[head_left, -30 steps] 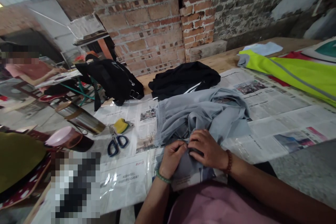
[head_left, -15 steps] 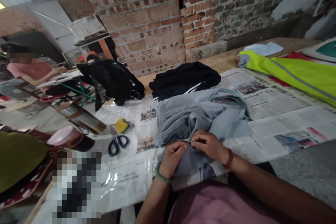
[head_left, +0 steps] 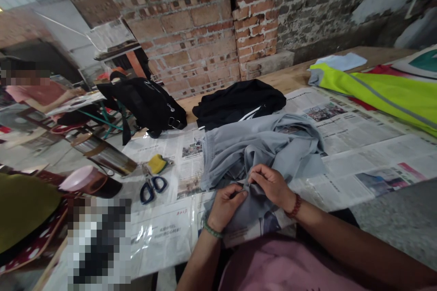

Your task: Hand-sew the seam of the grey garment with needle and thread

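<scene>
Right hand (head_left: 271, 186) has lifted slightly, fingertips parting from the left hand (head_left: 223, 208).
Its fingertips pinch a needle-like sliver (head_left: 249, 184), seemingly drawn up from the grey garment (head_left: 229, 146), which the left fingers pinch and which spreads beneath and beyond.

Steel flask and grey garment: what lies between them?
In the head view, a yellow object and blue-handled scissors lie on newspaper between flask and grey garment.

Blk bag (head_left: 150, 105), steel flask (head_left: 105, 152) nr pink-lidded jar (head_left: 94, 181), neon-yel garment (head_left: 385, 87)
</scene>
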`<state>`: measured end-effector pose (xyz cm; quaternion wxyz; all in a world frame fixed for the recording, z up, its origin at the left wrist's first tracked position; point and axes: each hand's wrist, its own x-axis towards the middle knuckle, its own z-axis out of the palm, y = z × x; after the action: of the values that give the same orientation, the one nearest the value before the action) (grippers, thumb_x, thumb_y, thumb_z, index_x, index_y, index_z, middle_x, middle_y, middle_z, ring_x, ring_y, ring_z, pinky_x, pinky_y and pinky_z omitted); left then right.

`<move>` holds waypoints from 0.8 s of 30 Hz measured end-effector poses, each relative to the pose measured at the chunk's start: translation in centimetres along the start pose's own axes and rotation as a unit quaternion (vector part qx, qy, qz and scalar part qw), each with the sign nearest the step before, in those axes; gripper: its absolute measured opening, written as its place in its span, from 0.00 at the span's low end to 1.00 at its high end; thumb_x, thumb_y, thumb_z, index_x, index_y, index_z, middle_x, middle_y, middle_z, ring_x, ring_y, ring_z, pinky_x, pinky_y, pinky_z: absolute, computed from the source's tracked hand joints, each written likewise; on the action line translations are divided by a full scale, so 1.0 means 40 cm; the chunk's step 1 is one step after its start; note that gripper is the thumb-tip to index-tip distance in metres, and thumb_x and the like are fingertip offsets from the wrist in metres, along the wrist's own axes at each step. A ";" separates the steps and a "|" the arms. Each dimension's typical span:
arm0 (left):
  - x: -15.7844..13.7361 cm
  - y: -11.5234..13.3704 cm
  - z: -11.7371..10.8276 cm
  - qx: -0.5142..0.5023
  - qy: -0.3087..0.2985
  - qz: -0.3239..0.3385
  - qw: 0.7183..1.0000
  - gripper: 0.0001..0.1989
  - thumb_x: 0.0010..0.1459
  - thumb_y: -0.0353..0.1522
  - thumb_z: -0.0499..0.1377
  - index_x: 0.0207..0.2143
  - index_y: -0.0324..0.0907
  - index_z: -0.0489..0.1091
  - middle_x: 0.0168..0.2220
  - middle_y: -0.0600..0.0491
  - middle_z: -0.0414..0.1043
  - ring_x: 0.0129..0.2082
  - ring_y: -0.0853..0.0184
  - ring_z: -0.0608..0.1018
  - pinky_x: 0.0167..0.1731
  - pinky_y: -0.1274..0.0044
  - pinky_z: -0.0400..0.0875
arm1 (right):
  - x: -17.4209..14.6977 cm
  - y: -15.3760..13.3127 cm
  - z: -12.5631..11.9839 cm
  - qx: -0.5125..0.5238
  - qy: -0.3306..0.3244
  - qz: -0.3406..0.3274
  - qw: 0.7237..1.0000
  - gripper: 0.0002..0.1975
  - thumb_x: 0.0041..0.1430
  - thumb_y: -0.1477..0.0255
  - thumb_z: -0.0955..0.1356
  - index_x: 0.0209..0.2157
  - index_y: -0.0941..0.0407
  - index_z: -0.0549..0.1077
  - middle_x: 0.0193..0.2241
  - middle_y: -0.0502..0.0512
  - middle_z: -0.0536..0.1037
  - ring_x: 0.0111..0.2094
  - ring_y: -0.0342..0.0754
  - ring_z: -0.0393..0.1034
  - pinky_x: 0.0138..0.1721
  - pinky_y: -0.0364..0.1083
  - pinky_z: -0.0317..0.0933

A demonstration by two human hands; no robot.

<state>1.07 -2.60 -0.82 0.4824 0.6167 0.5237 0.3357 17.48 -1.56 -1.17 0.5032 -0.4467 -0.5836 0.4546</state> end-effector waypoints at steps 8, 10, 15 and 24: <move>0.001 -0.008 -0.003 -0.031 0.009 -0.004 0.999 0.08 0.47 0.35 0.60 0.26 0.40 0.75 0.26 0.54 0.75 0.26 0.69 0.72 0.29 0.80 0.66 | 0.013 -0.012 0.015 0.190 -0.082 0.104 0.973 0.15 0.48 0.66 0.68 0.37 0.56 0.65 0.24 0.49 0.72 0.23 0.40 0.63 0.26 0.41 0.58; 0.001 -0.008 -0.003 -0.035 0.013 -0.008 0.999 0.09 0.47 0.36 0.60 0.27 0.40 0.76 0.27 0.53 0.76 0.27 0.67 0.74 0.30 0.79 0.67 | 0.013 -0.006 0.014 0.211 -0.082 0.126 0.966 0.17 0.45 0.66 0.70 0.38 0.57 0.67 0.24 0.49 0.72 0.24 0.40 0.64 0.27 0.41 0.58; 0.001 -0.005 -0.003 -0.041 0.008 -0.005 0.999 0.08 0.47 0.35 0.60 0.27 0.41 0.77 0.29 0.52 0.77 0.29 0.66 0.75 0.32 0.78 0.69 | 0.014 0.011 0.012 0.195 -0.087 0.140 0.967 0.09 0.44 0.67 0.70 0.27 0.58 0.72 0.23 0.49 0.70 0.24 0.39 0.61 0.28 0.41 0.57; 0.001 -0.008 -0.003 -0.034 0.019 -0.007 0.999 0.08 0.46 0.35 0.61 0.26 0.40 0.76 0.26 0.53 0.76 0.27 0.68 0.73 0.30 0.79 0.68 | 0.014 0.014 0.004 0.210 -0.119 0.164 0.956 0.08 0.44 0.69 0.70 0.26 0.58 0.71 0.22 0.48 0.69 0.24 0.39 0.61 0.28 0.40 0.56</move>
<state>0.87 -2.55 -1.08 0.4956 0.5897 0.5255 0.3611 17.29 -0.90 -1.65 0.4312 -0.3628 -0.4493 0.6933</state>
